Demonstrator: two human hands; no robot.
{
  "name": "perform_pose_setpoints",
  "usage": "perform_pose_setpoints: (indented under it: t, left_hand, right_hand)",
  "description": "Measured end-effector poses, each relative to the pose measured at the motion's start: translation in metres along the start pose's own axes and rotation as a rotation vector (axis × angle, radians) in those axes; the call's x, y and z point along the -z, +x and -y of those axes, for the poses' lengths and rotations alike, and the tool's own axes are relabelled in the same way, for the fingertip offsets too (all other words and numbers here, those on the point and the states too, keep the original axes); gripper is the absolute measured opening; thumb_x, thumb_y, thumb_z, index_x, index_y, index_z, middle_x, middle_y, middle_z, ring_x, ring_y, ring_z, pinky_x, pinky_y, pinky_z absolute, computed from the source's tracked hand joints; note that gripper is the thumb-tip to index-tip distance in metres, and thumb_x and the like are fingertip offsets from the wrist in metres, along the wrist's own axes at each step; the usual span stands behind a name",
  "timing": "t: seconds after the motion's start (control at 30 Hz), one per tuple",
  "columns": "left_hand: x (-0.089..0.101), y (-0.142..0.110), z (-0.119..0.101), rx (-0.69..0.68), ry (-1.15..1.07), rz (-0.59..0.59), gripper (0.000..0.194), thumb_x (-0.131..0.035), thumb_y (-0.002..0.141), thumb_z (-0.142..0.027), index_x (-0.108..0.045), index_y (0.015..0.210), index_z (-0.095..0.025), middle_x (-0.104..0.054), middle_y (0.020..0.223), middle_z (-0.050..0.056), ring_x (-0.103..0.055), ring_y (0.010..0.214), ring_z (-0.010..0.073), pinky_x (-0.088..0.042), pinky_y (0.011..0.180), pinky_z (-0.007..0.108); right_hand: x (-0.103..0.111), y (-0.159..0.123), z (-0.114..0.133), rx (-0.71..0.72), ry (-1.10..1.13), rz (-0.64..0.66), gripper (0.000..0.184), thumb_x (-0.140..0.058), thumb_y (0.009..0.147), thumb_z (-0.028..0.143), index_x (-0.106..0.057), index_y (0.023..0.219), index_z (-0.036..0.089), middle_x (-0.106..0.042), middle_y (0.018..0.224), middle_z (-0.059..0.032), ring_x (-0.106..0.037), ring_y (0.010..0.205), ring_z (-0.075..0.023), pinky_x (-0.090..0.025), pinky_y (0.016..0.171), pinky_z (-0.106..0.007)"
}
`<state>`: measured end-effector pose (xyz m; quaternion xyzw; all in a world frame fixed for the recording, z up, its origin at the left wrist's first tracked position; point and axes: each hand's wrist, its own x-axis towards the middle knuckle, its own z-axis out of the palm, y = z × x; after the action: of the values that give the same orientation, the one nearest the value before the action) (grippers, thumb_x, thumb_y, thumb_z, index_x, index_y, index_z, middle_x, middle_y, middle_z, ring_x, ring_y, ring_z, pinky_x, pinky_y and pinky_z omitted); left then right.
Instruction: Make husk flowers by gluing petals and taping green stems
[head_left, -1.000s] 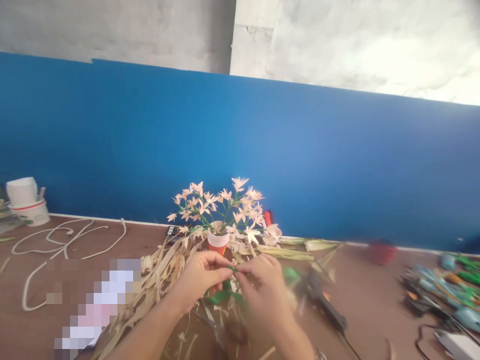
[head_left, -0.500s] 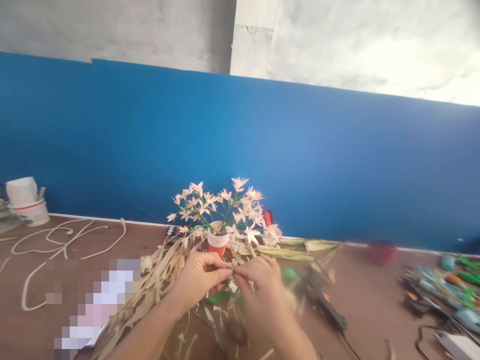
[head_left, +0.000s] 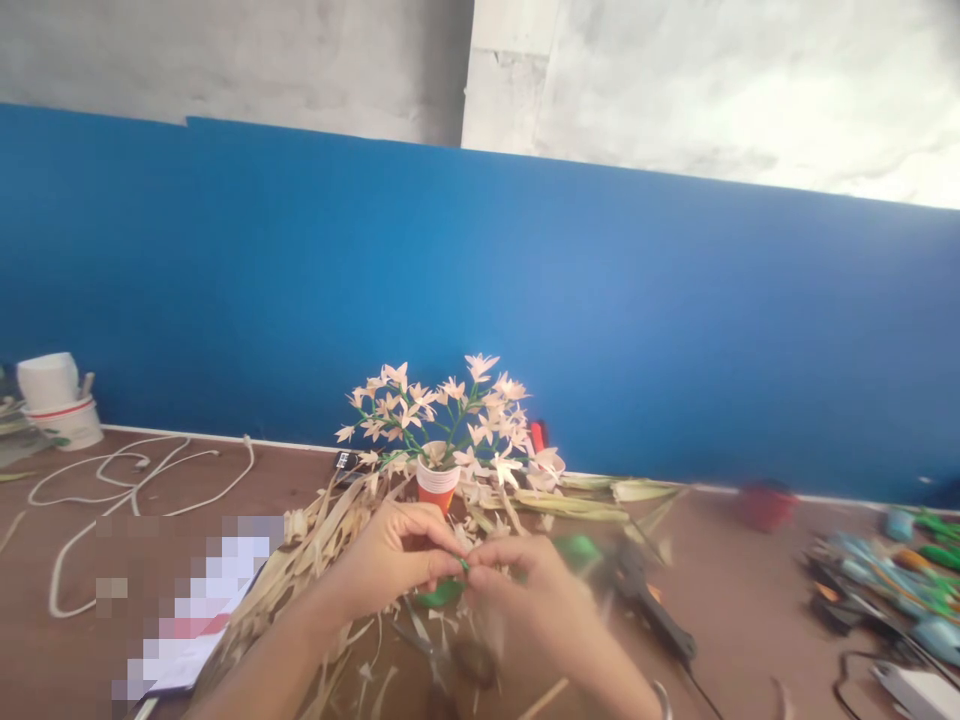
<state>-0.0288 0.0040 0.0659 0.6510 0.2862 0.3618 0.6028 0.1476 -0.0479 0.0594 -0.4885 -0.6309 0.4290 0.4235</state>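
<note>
My left hand (head_left: 394, 555) and my right hand (head_left: 536, 595) meet fingertip to fingertip above the table. Both pinch a small green strip (head_left: 464, 566), mostly hidden by the fingers. Just beyond them stands an orange-and-white paper cup (head_left: 436, 492) with green-stemmed, pale artificial flowers (head_left: 409, 415). Dried husk strips (head_left: 315, 560) lie beside and under my left forearm. Below the hands are scissors (head_left: 429, 645), partly blurred, and some green material (head_left: 441, 595). A black glue gun (head_left: 652, 605) rests to the right of my right hand.
On the left lie a white cable (head_left: 135, 487) and stacked white tubs (head_left: 64, 420). A blurred red object (head_left: 766, 505) sits by the blue partition (head_left: 600, 320). Blue, green and orange items (head_left: 885, 580) are heaped at the right edge.
My right hand has turned and dropped slightly, its thumb and forefinger now closed at the green strip. My left fingertips have shifted a little down. The cup of flowers stays in place.
</note>
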Motion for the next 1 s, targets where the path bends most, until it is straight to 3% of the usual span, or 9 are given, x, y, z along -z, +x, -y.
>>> perform_pose_setpoints:
  t: [0.1, 0.2, 0.3, 0.5, 0.63, 0.77, 0.83, 0.9, 1.0]
  left_hand:
    - [0.001, -0.003, -0.005, -0.044, -0.01, 0.088, 0.007, -0.074, 0.065, -0.022, -0.074, 0.07, -0.019, -0.057, 0.065, 0.0, -0.054, 0.047, 0.0066, -0.044, 0.044, 0.018]
    - [-0.001, -0.005, -0.007, -0.064, -0.047, 0.13, 0.006, -0.073, 0.066, -0.021, -0.075, 0.072, -0.02, -0.057, 0.065, 0.0, -0.054, 0.048, 0.006, -0.044, 0.043, 0.017]
    - [-0.002, -0.005, -0.002, -0.032, -0.16, 0.159, 0.008, -0.075, 0.063, -0.023, -0.075, 0.07, -0.02, -0.057, 0.065, 0.0, -0.053, 0.044, 0.0054, -0.042, 0.041, 0.016]
    - [-0.002, -0.005, 0.001, -0.021, -0.174, 0.189, 0.011, -0.074, 0.064, -0.026, -0.073, 0.069, -0.016, -0.056, 0.064, 0.0, -0.053, 0.043, 0.0059, -0.04, 0.039, 0.016]
    - [-0.003, -0.006, -0.007, -0.084, 0.05, 0.049, 0.009, -0.07, 0.067, -0.023, -0.069, 0.065, -0.014, -0.057, 0.066, 0.001, -0.055, 0.052, 0.0089, -0.045, 0.047, 0.019]
    - [-0.006, -0.001, -0.006, -0.019, 0.171, -0.086, 0.01, -0.064, 0.069, -0.02, -0.063, 0.063, -0.013, -0.058, 0.067, 0.0, -0.052, 0.048, 0.0077, -0.044, 0.047, 0.02]
    - [-0.008, 0.002, -0.001, 0.003, 0.181, -0.121, 0.011, -0.063, 0.069, -0.021, -0.061, 0.062, -0.013, -0.058, 0.065, 0.0, -0.051, 0.048, 0.0079, -0.043, 0.047, 0.02]
    - [-0.009, 0.005, 0.004, 0.01, 0.174, -0.145, 0.012, -0.063, 0.07, -0.023, -0.06, 0.063, -0.013, -0.058, 0.062, -0.001, -0.051, 0.047, 0.0078, -0.042, 0.046, 0.02]
    - [-0.01, 0.007, 0.009, 0.016, 0.164, -0.16, 0.012, -0.062, 0.071, -0.024, -0.062, 0.066, -0.013, -0.058, 0.062, -0.001, -0.05, 0.046, 0.0078, -0.041, 0.045, 0.021]
  right_hand:
    - [0.001, 0.0, -0.006, -0.187, 0.403, 0.183, 0.015, -0.068, 0.07, 0.031, -0.07, 0.066, 0.017, -0.065, 0.06, -0.0002, -0.052, 0.053, -0.0081, -0.036, 0.053, -0.019]
    - [-0.001, 0.003, -0.008, -0.28, 0.636, 0.36, 0.019, -0.072, 0.064, 0.032, -0.07, 0.067, 0.013, -0.063, 0.055, -0.0011, -0.052, 0.047, -0.0069, -0.034, 0.047, -0.017]
    - [-0.004, 0.006, -0.002, -0.317, 0.717, 0.478, 0.028, -0.075, 0.056, 0.037, -0.069, 0.063, 0.011, -0.058, 0.05, -0.0005, -0.054, 0.047, -0.0093, -0.038, 0.05, -0.019]
    - [-0.007, 0.007, 0.006, -0.346, 0.727, 0.509, 0.029, -0.076, 0.053, 0.038, -0.069, 0.06, 0.011, -0.054, 0.046, 0.0017, -0.05, 0.045, -0.0082, -0.039, 0.053, -0.02]
    - [-0.006, 0.005, -0.001, -0.281, 0.587, 0.326, 0.026, -0.07, 0.062, 0.04, -0.068, 0.063, 0.013, -0.062, 0.057, -0.0019, -0.053, 0.052, -0.01, -0.04, 0.055, -0.021]
    - [-0.007, 0.001, 0.0, -0.09, -0.007, -0.106, 0.014, -0.063, 0.067, 0.03, -0.069, 0.075, 0.021, -0.067, 0.073, -0.0024, -0.059, 0.073, -0.0178, -0.044, 0.07, -0.029]
    - [-0.009, -0.001, 0.001, 0.042, -0.311, -0.291, 0.012, -0.062, 0.066, 0.024, -0.068, 0.077, 0.024, -0.067, 0.078, -0.0012, -0.059, 0.081, -0.0209, -0.04, 0.085, -0.037]
    - [-0.013, -0.001, 0.0, 0.172, -0.507, -0.356, 0.008, -0.061, 0.067, 0.02, -0.066, 0.071, 0.024, -0.066, 0.074, 0.0007, -0.058, 0.079, -0.0201, -0.029, 0.096, -0.044]
    - [-0.015, 0.001, -0.002, 0.288, -0.61, -0.369, 0.011, -0.057, 0.071, 0.015, -0.063, 0.067, 0.024, -0.063, 0.066, 0.0036, -0.057, 0.069, -0.0152, -0.019, 0.1, -0.048]
